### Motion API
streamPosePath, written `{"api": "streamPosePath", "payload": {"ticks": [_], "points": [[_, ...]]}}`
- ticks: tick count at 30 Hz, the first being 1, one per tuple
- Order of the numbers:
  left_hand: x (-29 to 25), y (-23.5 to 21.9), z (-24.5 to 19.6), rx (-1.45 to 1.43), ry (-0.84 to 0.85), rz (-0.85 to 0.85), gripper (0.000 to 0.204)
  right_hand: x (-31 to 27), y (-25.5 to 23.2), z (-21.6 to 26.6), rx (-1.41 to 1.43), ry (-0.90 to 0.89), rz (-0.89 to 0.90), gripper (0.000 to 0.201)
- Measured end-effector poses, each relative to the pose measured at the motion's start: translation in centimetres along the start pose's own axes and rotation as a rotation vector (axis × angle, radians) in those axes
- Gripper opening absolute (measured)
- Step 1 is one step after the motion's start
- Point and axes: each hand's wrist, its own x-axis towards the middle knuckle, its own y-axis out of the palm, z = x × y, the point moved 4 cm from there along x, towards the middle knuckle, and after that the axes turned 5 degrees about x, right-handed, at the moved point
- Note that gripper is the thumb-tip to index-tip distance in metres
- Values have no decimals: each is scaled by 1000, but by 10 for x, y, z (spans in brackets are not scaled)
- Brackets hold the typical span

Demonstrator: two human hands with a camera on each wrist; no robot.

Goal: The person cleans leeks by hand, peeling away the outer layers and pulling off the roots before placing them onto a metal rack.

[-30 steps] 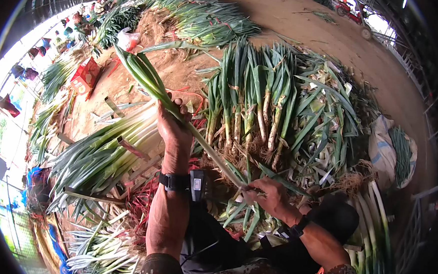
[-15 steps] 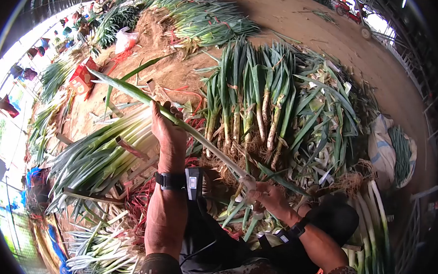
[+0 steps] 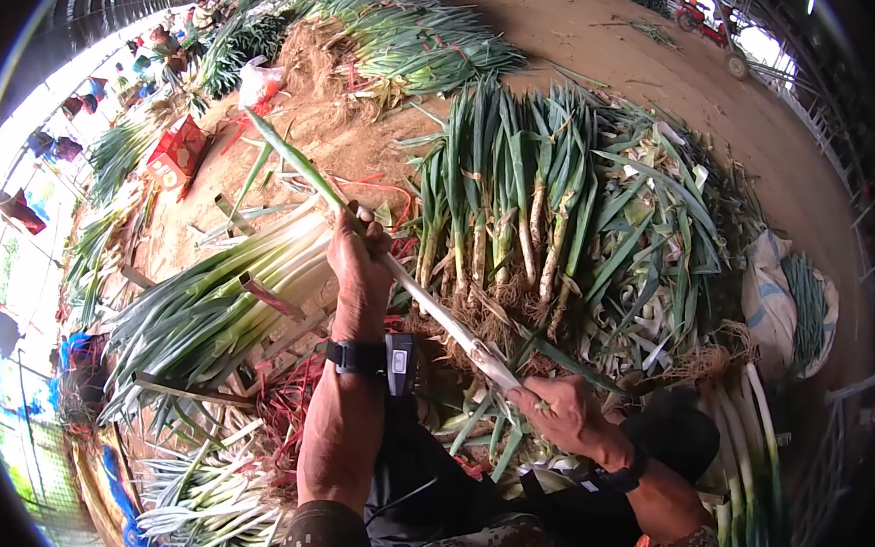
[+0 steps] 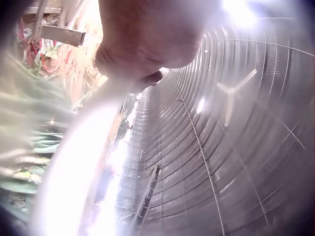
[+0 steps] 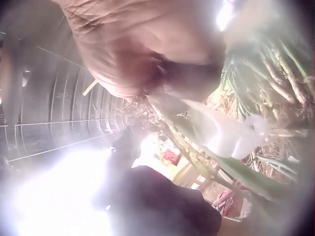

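And here the left hand (image 3: 360,261) grips the green onion (image 3: 431,306) near its leaves, the right hand (image 3: 561,413) pinching its root end, the slanting stalk pale and smooth midway, apparently part-peeled, with ragged skin left lower down.

1 red box (image 3: 176,153) lies near 1 pale plastic bag (image 3: 260,83) on brown ground (image 3: 582,47); 1 red vehicle (image 3: 701,23) stands farther off.
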Motion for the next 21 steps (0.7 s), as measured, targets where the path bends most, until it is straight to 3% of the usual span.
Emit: {"api": "streamPosePath", "payload": {"ticks": [4,8,9,11,13,15,16,17,18,21], "points": [[-27,19,7,150,85,11,26,-14,-16,18,-16,-21,-75,20],[-25,15,20,270,48,-76,20,-43,-23,17,-75,104,0,15],[-3,-6,9,310,146,-20,18,-63,-26,14,-87,148,26,15],[39,-50,-10,372,349,86,15,-100,-35,-12,-162,255,74,19],[16,-29,-28,192,317,22,17,-131,-27,-50,-239,400,112,27],[3,-13,-18,145,287,-39,16,-113,-22,-47,-261,220,92,35],[-3,-8,-16,277,386,-7,17,-99,-24,-41,-277,126,81,40],[-1,-7,-12,189,283,-39,18,-82,-29,-32,-317,20,30,45],[-1,-4,-9,100,179,-73,19,-66,-35,-26,-213,38,-24,43],[27,-33,7,180,204,14,23,-25,-39,-10,24,57,-126,37]]}}
